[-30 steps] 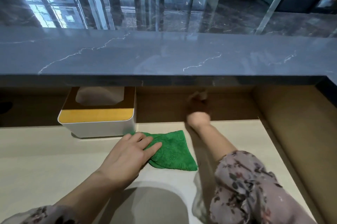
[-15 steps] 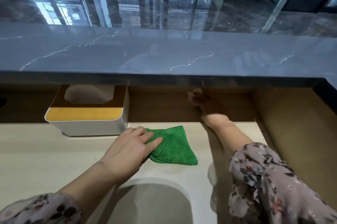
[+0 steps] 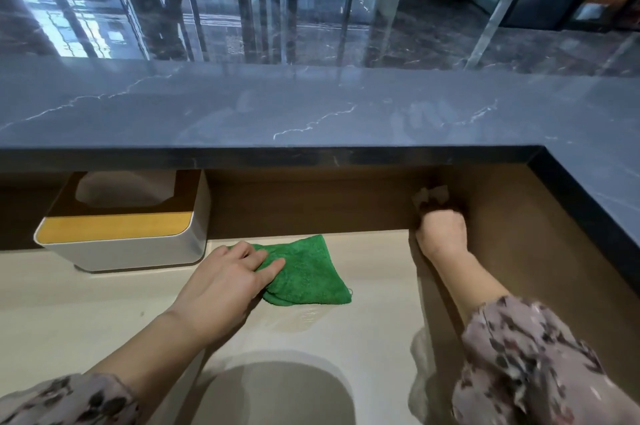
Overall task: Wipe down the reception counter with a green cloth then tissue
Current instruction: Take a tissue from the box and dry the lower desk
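A folded green cloth (image 3: 311, 272) lies on the pale lower desk (image 3: 86, 314), below the dark marble reception counter (image 3: 311, 106). My left hand (image 3: 228, 282) rests flat on the cloth's left part, fingers stretched out over it. My right hand (image 3: 441, 234) is pushed in under the counter's overhang, closed around a crumpled tissue (image 3: 431, 195). The tissue is pressed against the brown back panel (image 3: 311, 203), close to the right corner. Most of the tissue is hidden by my fingers and the shadow.
A white tissue box (image 3: 138, 251) with a yellow-and-brown lid stands at the back left, touching the cloth's far corner. A brown side wall (image 3: 536, 251) closes the recess on the right. A faint damp patch (image 3: 298, 317) shows in front of the cloth.
My right hand has slid to the right along the back panel, from near the middle to the right corner, with the tissue in it. My left hand has stayed on the green cloth.
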Motion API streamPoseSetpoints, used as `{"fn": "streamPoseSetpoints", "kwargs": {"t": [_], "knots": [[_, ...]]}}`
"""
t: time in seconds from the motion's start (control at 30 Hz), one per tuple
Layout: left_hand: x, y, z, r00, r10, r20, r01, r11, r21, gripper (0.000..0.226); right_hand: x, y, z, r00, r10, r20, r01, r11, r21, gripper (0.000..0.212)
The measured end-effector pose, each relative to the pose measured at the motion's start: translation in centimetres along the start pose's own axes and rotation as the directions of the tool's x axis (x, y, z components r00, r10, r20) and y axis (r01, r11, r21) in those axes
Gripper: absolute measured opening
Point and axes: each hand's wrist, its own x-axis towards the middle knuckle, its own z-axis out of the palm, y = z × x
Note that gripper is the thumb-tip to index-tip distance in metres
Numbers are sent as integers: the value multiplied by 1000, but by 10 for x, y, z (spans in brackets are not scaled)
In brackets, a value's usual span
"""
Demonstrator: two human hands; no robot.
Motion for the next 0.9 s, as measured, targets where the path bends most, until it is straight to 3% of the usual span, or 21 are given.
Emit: {"fn": "streamPoseSetpoints", "kwargs": {"t": [0.23,0.43,0.6,0.73,0.83,0.9], "knots": [[8,1,-6,999,-14,30,13,1000,25,68,-86,9,16,999,-28,-21,28,999,-34,26],[31,2,-6,999,-38,34,35,996,79,76,-37,2,13,997,11,-78,-9,1000,30,28],[51,-6,-4,990,-88,114,76,991,109,76,16,5,6,999,-42,-16,44,991,123,42],[65,-11,-14,943,-259,208,258,966,34,57,21,12,12,999,-39,-19,42,989,145,47],[74,-11,-21,883,-367,292,399,915,-57,57,-1,6,5,1000,22,6,-23,982,188,32],[80,-13,-20,859,-403,315,444,893,-67,58,-26,-3,8,998,-50,-46,60,971,232,26]]}}
